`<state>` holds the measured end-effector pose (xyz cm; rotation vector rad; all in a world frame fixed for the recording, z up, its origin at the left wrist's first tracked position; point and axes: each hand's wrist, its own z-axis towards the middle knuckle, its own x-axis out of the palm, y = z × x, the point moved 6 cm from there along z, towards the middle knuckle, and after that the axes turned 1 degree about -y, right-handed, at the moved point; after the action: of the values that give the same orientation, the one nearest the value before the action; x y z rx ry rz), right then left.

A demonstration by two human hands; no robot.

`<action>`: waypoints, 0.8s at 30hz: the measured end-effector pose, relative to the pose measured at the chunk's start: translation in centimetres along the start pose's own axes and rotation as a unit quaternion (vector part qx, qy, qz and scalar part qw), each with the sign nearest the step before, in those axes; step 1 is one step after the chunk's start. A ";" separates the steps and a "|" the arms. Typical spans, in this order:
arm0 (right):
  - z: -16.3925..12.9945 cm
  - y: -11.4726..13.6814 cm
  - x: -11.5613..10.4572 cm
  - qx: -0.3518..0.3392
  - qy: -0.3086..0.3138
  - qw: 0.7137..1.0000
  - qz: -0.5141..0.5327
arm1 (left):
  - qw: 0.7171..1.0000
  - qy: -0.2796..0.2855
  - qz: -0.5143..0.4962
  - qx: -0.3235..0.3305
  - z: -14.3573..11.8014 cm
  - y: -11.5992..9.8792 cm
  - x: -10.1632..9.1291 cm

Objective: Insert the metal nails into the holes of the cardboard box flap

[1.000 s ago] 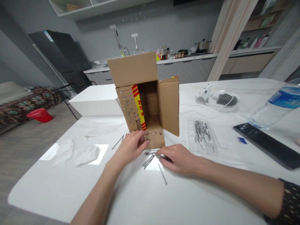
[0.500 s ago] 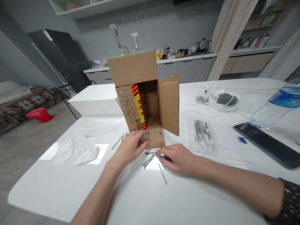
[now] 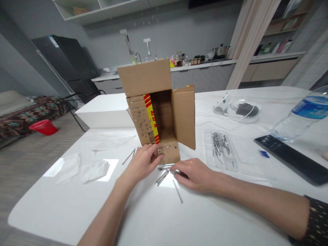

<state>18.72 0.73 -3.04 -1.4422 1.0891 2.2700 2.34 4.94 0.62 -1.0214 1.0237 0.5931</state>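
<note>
An open cardboard box (image 3: 160, 102) stands on its side on the white table (image 3: 159, 218), its flaps spread and its opening facing me. Nail heads dot its left flap and its bottom flap (image 3: 167, 152). My left hand (image 3: 142, 164) rests on the left end of the bottom flap, fingers pressing the cardboard. My right hand (image 3: 193, 174) lies palm down just right of a small pile of loose nails (image 3: 163, 172), its fingertips touching them; what they pinch is hidden. One nail (image 3: 177, 190) lies apart in front of that hand.
A clear plastic tray of nails (image 3: 220, 147) sits to the right of the box. Farther right are a black keyboard-like device (image 3: 292, 159) and a water bottle (image 3: 302, 118). A white box (image 3: 105, 111), folded tissues (image 3: 84, 169) and two nails (image 3: 129, 155) lie to the left.
Both hands stay where they were; only the camera has shifted slightly.
</note>
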 end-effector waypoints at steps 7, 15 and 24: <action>-0.1 0.0 0.1 -0.001 -0.001 1.000 0.000 | 1.000 -0.004 0.002 0.005 0.0 0.1 0.1; 0.0 0.0 0.2 -0.003 -0.002 1.000 -0.002 | 1.000 -0.008 0.007 0.008 -0.1 0.2 0.1; -0.1 -0.2 0.2 -0.001 -0.002 1.000 -0.005 | 1.000 -0.009 0.006 0.008 -0.1 0.2 0.1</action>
<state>18.79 0.71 -3.31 -1.4392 1.0752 2.2666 2.15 4.93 0.41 -0.9946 1.0178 0.6025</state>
